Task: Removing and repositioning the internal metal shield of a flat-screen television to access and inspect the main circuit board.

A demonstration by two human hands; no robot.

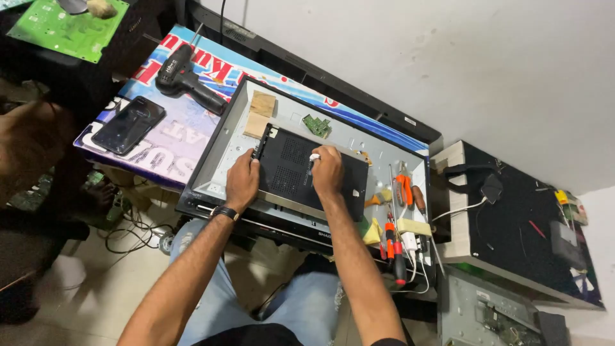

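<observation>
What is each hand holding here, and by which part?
Left hand grips the black perforated cover by its left edge; right hand presses on its top, holding a small white item, unclear.

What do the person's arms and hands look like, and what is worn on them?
Both forearms are bare, with no sleeves in view. The left hand has a black band, like a watch or bracelet, around its wrist. The right hand wears no band, glove or ring that I can see.

Green circuit board (64,29) cropped by frame edge
</observation>
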